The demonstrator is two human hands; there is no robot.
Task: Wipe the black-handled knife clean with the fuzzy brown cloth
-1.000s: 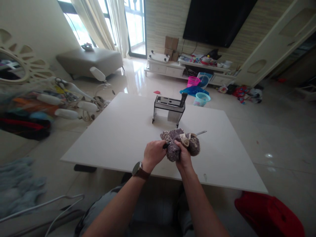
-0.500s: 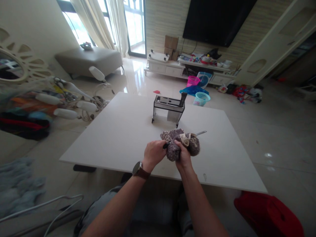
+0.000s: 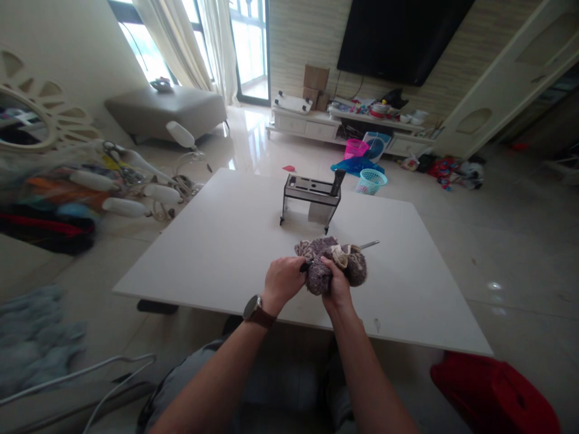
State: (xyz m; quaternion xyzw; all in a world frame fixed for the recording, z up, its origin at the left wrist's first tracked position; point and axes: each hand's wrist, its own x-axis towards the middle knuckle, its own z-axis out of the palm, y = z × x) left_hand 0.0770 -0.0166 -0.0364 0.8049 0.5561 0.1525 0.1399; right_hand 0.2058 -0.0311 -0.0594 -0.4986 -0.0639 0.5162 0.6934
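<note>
Head view: near the front edge of the white surface [image 3: 217, 253] we see the left hand [image 3: 283, 280] with its fingers clamped on the dark handle of a knife [image 3: 368, 244], whose metal tip shows to the right of a bunched grey-brown cloth [image 3: 332, 265]. The right hand [image 3: 335, 286] has its fingers closed into the cloth, wrapped about the blade. We judge the cloth soft and light, the knife stiff, sharp and best held by its handle. Farther off stands a slotted knife rack [image 3: 311, 199] with one dark handle in its right end; the other slots look vacant
</note>
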